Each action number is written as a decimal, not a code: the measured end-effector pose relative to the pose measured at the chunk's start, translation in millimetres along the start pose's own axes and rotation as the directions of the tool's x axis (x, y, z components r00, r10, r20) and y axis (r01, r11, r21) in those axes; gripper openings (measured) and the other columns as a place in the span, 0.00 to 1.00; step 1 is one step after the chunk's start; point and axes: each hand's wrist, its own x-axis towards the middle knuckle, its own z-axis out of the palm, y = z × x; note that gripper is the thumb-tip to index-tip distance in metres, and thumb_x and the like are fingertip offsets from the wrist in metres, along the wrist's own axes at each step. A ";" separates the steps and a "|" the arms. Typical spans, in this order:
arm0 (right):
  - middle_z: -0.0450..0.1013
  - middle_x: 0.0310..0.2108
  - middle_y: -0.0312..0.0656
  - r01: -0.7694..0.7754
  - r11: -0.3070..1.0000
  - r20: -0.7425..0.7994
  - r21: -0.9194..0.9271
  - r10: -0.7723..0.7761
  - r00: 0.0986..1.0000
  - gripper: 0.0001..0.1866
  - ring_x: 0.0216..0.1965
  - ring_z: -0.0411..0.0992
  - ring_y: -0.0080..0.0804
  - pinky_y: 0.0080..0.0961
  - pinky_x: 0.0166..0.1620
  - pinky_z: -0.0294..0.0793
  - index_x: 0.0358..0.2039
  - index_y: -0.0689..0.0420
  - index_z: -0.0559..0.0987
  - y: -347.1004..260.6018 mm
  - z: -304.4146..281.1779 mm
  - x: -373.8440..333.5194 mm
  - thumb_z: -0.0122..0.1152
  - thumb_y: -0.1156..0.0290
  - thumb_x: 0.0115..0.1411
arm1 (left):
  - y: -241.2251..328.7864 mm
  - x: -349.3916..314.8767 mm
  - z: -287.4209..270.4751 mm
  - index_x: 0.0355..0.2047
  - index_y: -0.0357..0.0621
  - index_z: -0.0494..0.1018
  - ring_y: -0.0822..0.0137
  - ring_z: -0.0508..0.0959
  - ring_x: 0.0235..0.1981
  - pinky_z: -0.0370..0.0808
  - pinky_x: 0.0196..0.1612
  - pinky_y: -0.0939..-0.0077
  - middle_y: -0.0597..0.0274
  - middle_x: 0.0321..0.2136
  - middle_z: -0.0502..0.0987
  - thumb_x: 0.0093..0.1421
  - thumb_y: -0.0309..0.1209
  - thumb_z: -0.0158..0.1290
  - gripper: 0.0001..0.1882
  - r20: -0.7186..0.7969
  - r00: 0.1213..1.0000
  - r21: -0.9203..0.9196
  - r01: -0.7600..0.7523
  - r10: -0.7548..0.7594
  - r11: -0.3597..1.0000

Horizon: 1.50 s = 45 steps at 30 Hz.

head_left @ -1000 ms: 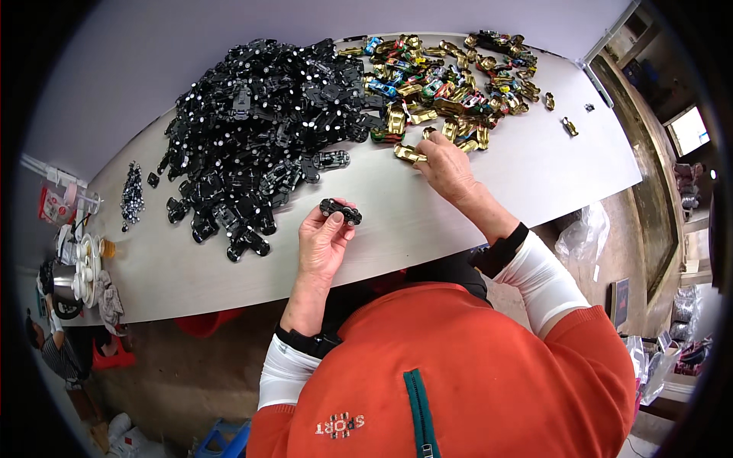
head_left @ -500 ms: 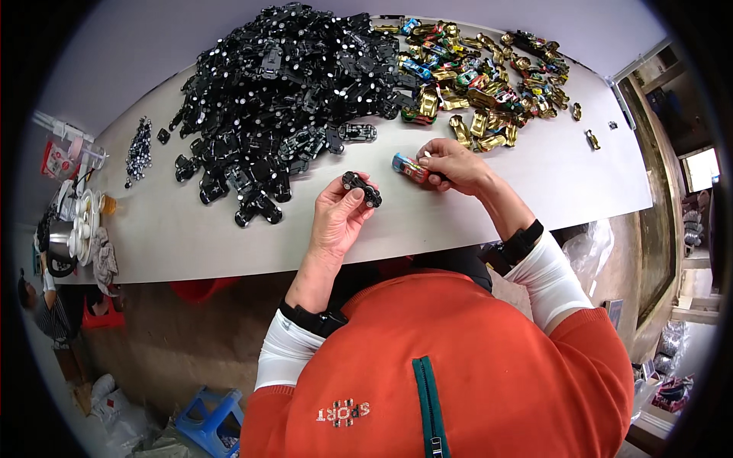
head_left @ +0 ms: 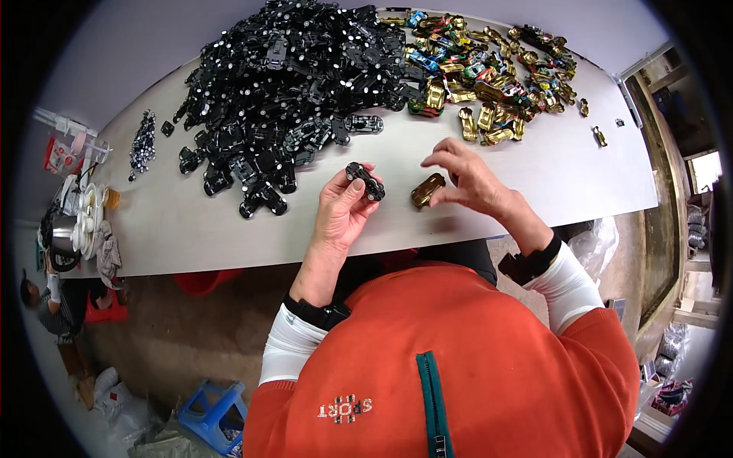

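Between its thumb and fingers my left hand (head_left: 342, 208) holds a black toy car chassis (head_left: 365, 182) with small wheels, above the white table (head_left: 305, 237). To its right is a gold toy car shell (head_left: 427, 190), tilted. My right hand (head_left: 473, 183) has its fingers spread, with the thumb at the shell's edge; whether they touch I cannot tell. A big heap of black toy car chassis (head_left: 282, 84) rises beyond my left hand. Farther right lies a loose pile of gold and coloured toy car shells (head_left: 489, 90).
At the table's left lies a small heap of silvery bits (head_left: 143, 145). Two small gold pieces (head_left: 599, 137) sit apart at the right. Beyond the left edge are a metal kettle (head_left: 64, 237) and another person (head_left: 57, 305). A blue stool (head_left: 214, 412) stands on the floor.
My right hand has opened from its grip on a blue and red car shell. A gold shell now shows beneath it; whether it is the same one turned over I cannot tell.
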 end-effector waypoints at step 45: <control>0.73 0.24 0.38 -0.169 0.704 -0.057 0.690 0.286 0.956 0.09 0.25 0.70 0.20 0.17 0.29 0.71 0.38 0.66 0.74 -49.6 24.9 22.2 0.58 0.76 0.57 | 4.9 -1.5 7.9 0.44 0.36 0.71 0.66 0.78 0.38 0.76 0.38 0.78 0.54 0.39 0.76 0.50 0.26 0.61 0.20 0.065 0.986 0.155 -0.163 0.154 0.975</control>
